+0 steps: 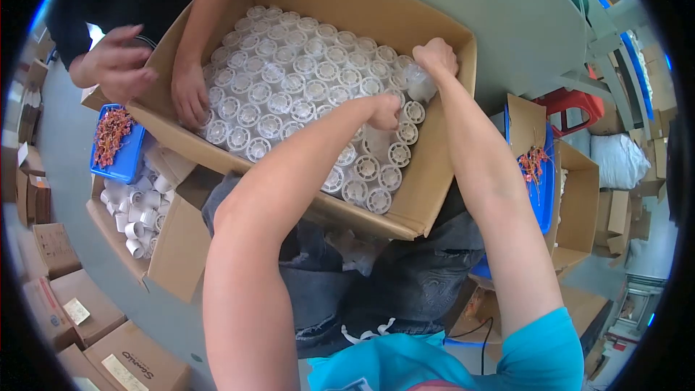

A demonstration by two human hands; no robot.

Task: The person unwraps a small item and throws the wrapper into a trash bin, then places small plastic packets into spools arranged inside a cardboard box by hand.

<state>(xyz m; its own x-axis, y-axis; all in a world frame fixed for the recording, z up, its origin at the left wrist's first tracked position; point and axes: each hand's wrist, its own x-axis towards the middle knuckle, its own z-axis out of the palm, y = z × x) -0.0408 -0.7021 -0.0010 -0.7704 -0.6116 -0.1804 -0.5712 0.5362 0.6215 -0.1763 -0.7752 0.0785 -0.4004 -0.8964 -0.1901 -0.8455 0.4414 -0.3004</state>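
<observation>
A large open cardboard box [427, 181] holds many white round plastic parts [316, 90] with slotted ends, packed upright in rows and wrapped in clear plastic. Over the right part of these rows, my left hand [384, 111] is closed, and a plastic-wrapped part [376, 143] hangs just below its fingers. My right hand [437, 58] is closed at the box's right inner wall, gripping crumpled clear plastic [418, 83]; what is inside that wrap is unclear.
Another person's hand [190, 94] reaches into the box's left side; their other hand [116, 61] is outside it. A carton of white pipe pieces [137, 217] and a blue tray [119, 166] stand left. A red stool [572, 105] is at right.
</observation>
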